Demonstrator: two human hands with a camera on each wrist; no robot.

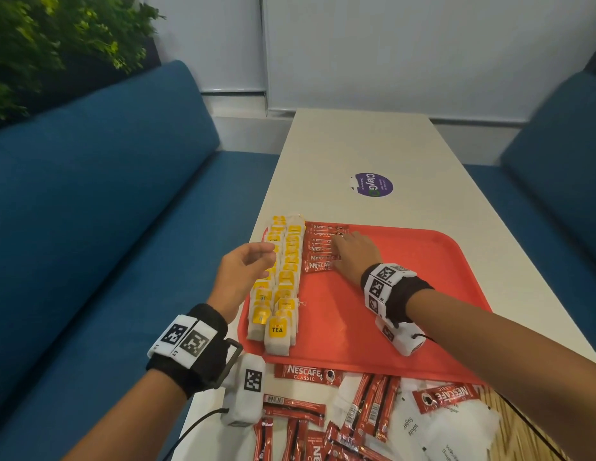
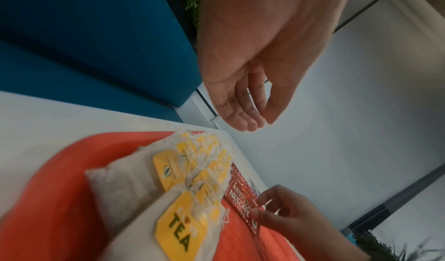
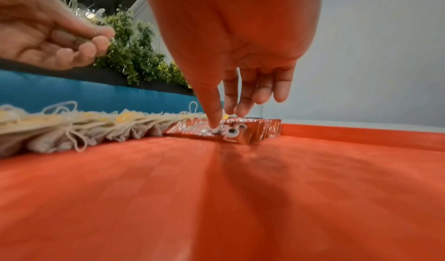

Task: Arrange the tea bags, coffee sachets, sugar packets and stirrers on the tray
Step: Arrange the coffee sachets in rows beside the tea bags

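Note:
A red tray point(image 1: 389, 311) lies on the white table. Two rows of yellow-tagged tea bags point(image 1: 281, 287) fill its left side, and red Nescafe coffee sachets point(image 1: 321, 249) lie in an overlapping row beside them. My right hand point(image 1: 338, 242) rests on that row: the thumb point(image 3: 214, 120) presses the nearest sachet point(image 3: 231, 131) and the fingertips touch those behind. My left hand point(image 1: 261, 259) hovers over the tea bags point(image 2: 173, 171), fingers loosely curled and holding nothing. From the left wrist view the right hand's fingertips point(image 2: 255, 206) sit at the sachets' point(image 2: 238, 198) end.
Loose coffee sachets point(image 1: 308, 374), thin red stick packs point(image 1: 369, 405) and white sugar packets point(image 1: 413, 424) are heaped on the table's near end. A purple sticker point(image 1: 371, 184) lies beyond the tray. Blue benches point(image 1: 100, 201) flank the table. The tray's right half is bare.

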